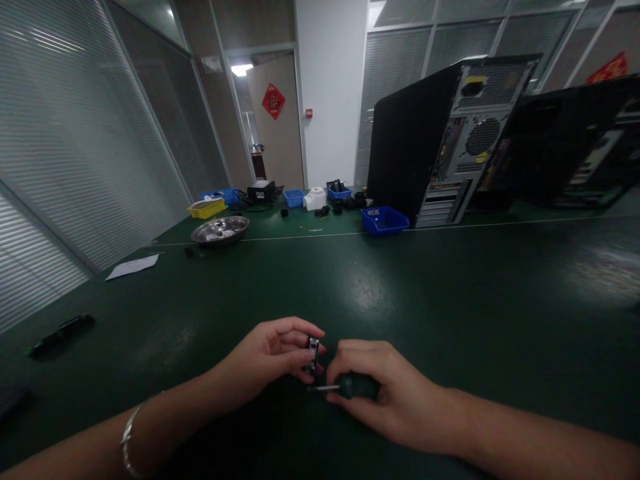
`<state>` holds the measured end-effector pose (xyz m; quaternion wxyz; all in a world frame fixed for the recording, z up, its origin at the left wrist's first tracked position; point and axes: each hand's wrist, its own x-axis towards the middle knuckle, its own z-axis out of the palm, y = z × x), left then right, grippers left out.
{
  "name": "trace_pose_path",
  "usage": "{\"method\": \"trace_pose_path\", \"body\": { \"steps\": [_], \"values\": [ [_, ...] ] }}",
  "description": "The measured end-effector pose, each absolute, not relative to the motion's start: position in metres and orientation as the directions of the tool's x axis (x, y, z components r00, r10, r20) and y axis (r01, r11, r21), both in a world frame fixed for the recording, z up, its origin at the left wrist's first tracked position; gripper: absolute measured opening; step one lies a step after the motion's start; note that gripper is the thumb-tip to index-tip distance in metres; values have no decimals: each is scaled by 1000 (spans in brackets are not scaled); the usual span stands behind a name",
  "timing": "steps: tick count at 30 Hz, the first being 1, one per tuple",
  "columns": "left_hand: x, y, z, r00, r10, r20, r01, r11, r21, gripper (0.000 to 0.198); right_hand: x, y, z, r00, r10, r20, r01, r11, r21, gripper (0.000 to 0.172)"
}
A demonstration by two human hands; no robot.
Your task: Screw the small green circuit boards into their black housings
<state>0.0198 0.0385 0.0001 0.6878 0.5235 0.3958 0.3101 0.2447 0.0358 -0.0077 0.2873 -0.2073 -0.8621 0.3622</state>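
Observation:
Between the thumb and fingers of my left hand is a small black and silver part, held on edge above the table; its exact kind is too small to make out. My right hand is wrapped round the dark green handle of a screwdriver. The metal shaft points left and its tip lies just below the small part, seemingly apart from it. Both hands are close together over the green table.
A metal bowl and a yellow bin stand back left, a blue bin near a black computer case. A white device sits at the back. On the left lie paper and a dark strip-shaped part.

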Motion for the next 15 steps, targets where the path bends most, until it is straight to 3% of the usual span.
{"method": "trace_pose_path", "body": {
  "steps": [4, 8, 15],
  "values": [
    [20, 36, 2, 547, 813, -197, -49, 266, 963, 29, 242, 39, -11, -637, 638, 432, 116, 633, -765, 6],
    [20, 35, 0, 592, 790, -156, -95, 261, 961, 31, 241, 43, -10, -550, 718, 426, 126, 576, -808, 8],
    [22, 33, -8, 566, 812, -141, -86, 228, 970, 42, 238, 40, -7, -536, 736, 412, 81, 531, -843, 5]
  ]
}}
